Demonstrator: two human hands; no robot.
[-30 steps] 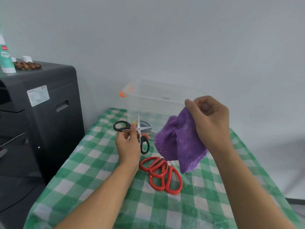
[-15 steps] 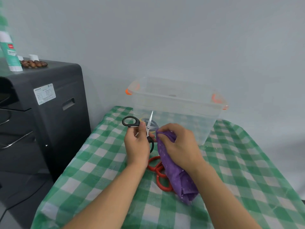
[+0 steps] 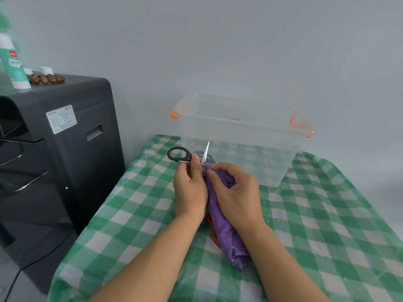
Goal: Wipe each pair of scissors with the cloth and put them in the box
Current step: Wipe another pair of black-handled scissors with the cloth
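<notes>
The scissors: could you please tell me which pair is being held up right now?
The black-handled scissors, gripped by the left hand with a blade pointing up. The red-handled scissors lie on the tablecloth, mostly hidden under the purple cloth.

Soft, even, fairly bright light, faint shadows, wide-angle bending at the edges, slight overall softness.

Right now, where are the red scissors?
In the head view the red scissors lie on the checked tablecloth near its middle, mostly hidden under the purple cloth, between the two wrists and in front of the clear box.
</notes>
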